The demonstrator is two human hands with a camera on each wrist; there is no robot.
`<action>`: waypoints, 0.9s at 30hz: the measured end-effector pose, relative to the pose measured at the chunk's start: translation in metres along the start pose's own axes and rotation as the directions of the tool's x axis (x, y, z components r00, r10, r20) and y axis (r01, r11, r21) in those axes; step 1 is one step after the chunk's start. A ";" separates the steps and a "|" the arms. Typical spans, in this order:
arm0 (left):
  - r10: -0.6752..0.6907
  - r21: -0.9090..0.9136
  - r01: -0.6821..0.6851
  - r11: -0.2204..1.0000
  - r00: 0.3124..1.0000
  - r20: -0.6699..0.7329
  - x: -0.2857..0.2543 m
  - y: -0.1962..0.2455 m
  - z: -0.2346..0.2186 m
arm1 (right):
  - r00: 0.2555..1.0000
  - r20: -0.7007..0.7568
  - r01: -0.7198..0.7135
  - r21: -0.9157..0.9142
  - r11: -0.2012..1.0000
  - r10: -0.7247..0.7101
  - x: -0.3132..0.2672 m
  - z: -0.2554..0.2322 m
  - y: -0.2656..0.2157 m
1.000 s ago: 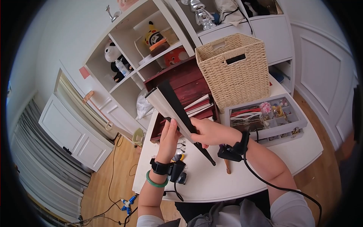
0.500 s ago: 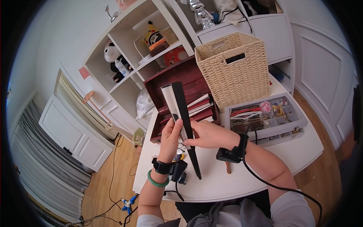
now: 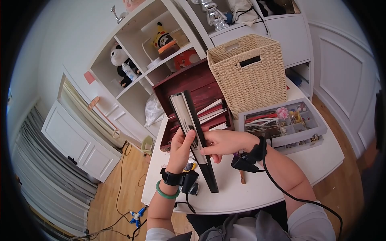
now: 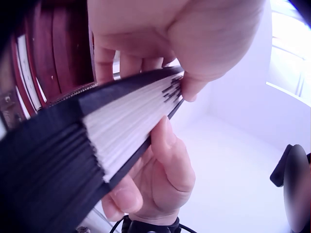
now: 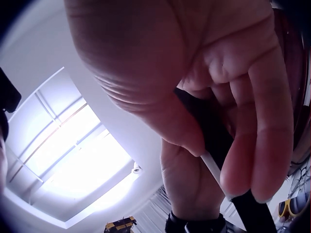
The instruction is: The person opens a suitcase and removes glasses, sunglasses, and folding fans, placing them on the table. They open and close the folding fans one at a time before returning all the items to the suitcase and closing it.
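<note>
White cube shelving is seen well beyond the fingertips, with a panda plush placed in one bay. Nearer, over a white table, a black folding fan with a pale pleated leaf is grasped by both hands: by the left hand with thumb on the pleat edges and fingers behind, and by the right hand from the other side, pinched between thumb and curled fingers. Held so, the stacked folds are probably kept even and stopped from springing apart. Its leaf end is pointed up past the fingers, and its dark ribs are slanted down below them.

Just beyond the fingers, a dark red wooden box is propped open, presumably for easy reach; slim red-and-white pieces are laid inside at a slant. Farther back, a tall woven basket is stood, its contents hidden. To the right of the right fingers, a grey compartment organizer is set, where a pink flower and small trinkets are apparently sorted by dividers. Below the fingers, yellow-framed sunglasses are laid
</note>
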State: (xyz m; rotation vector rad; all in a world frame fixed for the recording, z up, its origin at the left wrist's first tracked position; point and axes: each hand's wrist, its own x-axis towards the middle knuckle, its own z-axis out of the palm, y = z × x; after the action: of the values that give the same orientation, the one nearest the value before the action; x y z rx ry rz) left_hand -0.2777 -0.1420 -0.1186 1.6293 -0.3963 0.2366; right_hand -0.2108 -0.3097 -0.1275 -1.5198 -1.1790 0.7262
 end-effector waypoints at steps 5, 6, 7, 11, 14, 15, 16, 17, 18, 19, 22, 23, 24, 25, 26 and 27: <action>-0.040 -0.030 0.039 0.999 0.998 -0.048 0.000 -0.001 0.004 | 0.997 -0.031 0.065 0.039 0.997 -0.064 0.002 0.002 0.001; -0.040 -0.030 0.039 0.999 0.998 -0.048 0.000 -0.003 0.005 | 0.997 -0.083 0.005 -0.053 0.999 -0.009 0.000 0.001 -0.002; -0.046 -0.035 0.044 0.998 0.996 -0.073 0.000 -0.007 0.005 | 0.989 -0.139 -0.061 -0.141 0.988 0.041 -0.001 0.000 -0.003; -0.174 -0.184 0.137 0.973 0.963 -0.205 0.006 -0.026 -0.005 | 0.948 -0.289 -0.065 -0.587 0.807 -0.134 -0.001 -0.005 0.011; -0.358 -0.279 0.303 0.911 0.918 -0.170 0.009 -0.049 -0.020 | 0.902 -0.411 -0.169 -0.621 0.765 -0.134 -0.003 -0.007 0.011; -0.475 -0.338 0.421 0.842 0.876 -0.091 0.009 -0.060 -0.027 | 0.900 -0.412 -0.160 -0.612 0.774 -0.140 -0.005 -0.008 0.009; -0.539 -0.350 0.497 0.794 0.842 -0.028 0.008 -0.071 -0.030 | 0.899 -0.414 -0.150 -0.603 0.783 -0.146 -0.006 -0.009 0.008; -0.573 -0.317 0.551 0.772 0.819 0.029 0.006 -0.079 -0.031 | 0.898 -0.416 -0.152 -0.601 0.784 -0.145 -0.008 -0.009 0.006; -0.582 -0.282 0.574 0.769 0.811 0.064 0.003 -0.084 -0.027 | 0.903 -0.410 -0.160 -0.598 0.785 -0.129 -0.009 -0.010 0.005; -0.592 -0.246 0.596 0.765 0.800 0.098 0.002 -0.088 -0.021 | 0.908 -0.403 -0.167 -0.595 0.786 -0.111 -0.009 -0.010 0.005; -0.632 -0.204 0.634 0.746 0.770 0.087 0.001 -0.098 -0.011 | 0.902 -0.416 -0.158 -0.573 0.804 -0.119 -0.007 -0.012 0.009; -0.630 -0.172 0.631 0.756 0.774 0.067 0.003 -0.100 -0.011 | 0.895 -0.431 -0.165 -0.555 0.815 -0.112 -0.006 -0.012 0.009; -0.609 -0.152 0.615 0.774 0.788 0.087 0.006 -0.100 -0.010 | 0.897 -0.429 -0.165 -0.555 0.816 -0.111 -0.006 -0.012 0.008; -0.609 -0.154 0.615 0.773 0.788 0.086 0.007 -0.101 -0.011 | 0.897 -0.429 -0.167 -0.557 0.814 -0.109 -0.007 -0.011 0.006; -0.605 -0.140 0.609 0.781 0.793 0.077 0.009 -0.104 -0.013 | 0.896 -0.431 -0.171 -0.559 0.811 -0.108 -0.009 -0.011 0.003; -0.598 -0.126 0.602 0.789 0.798 0.068 0.012 -0.106 -0.014 | 0.895 -0.432 -0.172 -0.561 0.810 -0.109 -0.010 -0.011 0.000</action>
State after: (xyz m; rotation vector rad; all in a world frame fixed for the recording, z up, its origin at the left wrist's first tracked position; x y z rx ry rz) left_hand -0.2243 -0.1234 -0.2104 1.5356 0.1051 -0.2944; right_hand -0.2045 -0.3230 -0.1252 -2.0875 -1.0624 -0.0195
